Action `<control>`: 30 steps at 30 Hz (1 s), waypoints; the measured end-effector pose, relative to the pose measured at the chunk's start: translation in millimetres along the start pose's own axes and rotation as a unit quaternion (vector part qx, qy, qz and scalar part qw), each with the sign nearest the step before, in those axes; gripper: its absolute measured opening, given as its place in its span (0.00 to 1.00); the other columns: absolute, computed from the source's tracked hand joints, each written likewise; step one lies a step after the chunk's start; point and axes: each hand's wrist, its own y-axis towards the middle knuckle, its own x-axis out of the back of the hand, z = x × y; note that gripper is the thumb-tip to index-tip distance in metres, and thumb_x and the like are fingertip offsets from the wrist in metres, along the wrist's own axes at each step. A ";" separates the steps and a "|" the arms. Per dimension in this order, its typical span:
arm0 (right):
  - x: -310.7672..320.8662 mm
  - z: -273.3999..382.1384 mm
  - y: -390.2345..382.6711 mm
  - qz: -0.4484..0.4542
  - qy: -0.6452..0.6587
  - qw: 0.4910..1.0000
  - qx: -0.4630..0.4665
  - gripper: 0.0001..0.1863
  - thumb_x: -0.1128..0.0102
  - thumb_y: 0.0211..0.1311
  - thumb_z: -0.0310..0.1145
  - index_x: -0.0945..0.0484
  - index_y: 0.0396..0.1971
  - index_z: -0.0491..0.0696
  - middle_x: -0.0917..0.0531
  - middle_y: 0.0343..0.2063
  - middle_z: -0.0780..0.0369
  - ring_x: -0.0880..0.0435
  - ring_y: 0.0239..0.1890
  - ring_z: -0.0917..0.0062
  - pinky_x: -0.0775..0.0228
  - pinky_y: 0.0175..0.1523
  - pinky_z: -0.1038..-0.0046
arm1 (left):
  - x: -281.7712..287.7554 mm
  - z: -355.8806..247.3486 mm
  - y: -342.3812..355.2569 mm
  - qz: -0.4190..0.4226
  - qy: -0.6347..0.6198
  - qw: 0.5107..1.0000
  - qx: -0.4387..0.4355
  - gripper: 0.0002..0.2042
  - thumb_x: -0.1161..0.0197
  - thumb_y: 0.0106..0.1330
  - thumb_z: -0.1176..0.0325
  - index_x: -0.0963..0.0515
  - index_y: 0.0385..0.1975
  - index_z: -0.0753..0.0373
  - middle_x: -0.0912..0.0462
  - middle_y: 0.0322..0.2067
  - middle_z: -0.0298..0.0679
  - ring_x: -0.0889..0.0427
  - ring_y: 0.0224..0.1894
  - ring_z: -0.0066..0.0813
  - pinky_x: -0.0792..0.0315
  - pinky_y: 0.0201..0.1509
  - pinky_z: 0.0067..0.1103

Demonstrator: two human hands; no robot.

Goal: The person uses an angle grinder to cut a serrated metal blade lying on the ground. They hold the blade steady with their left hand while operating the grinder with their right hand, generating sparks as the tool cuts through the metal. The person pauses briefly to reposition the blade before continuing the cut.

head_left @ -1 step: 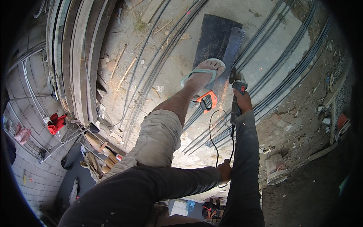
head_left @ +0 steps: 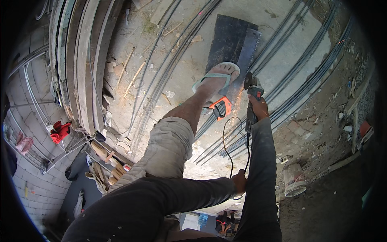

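Note:
My right hand (head_left: 259,105) is wrapped round an angle grinder (head_left: 253,115). Its disc (head_left: 248,80) is at the toothed edge of a handsaw blade (head_left: 250,46), and orange sparks stream toward me. The saw's orange and black handle (head_left: 221,108) lies nearer me. My foot in a pale green flip-flop (head_left: 215,76) presses on the blade, hiding part of it; a dark flat sheet (head_left: 225,36) lies under the blade. Close beside my right forearm, my left hand (head_left: 240,182) is closed round the grinder's black cord (head_left: 225,147); its fingers are partly hidden.
Long steel rods (head_left: 314,54) run diagonally along the ground on both sides of the saw. Stacked planks (head_left: 86,60) stand at left, near a red cloth (head_left: 60,131). A dirty white bucket (head_left: 295,183) lies at right, by rubble. Wood scraps (head_left: 135,76) litter the ground.
The spray of sparks from the disc has grown brighter and longer, with stray sparks over the rods. My hands, the grinder and the saw look almost unmoved.

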 end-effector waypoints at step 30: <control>-4.0 -37.4 31.2 -0.017 -0.040 0.999 0.029 0.32 0.29 0.54 0.53 0.21 0.43 0.36 0.14 0.37 0.51 0.13 0.41 0.64 0.25 0.47 0.64 | 0.5 0.9 -3.1 0.004 0.001 1.000 0.004 0.37 0.31 0.64 0.52 0.39 0.60 0.74 0.18 0.45 0.65 0.15 0.49 0.56 0.23 0.50 0.42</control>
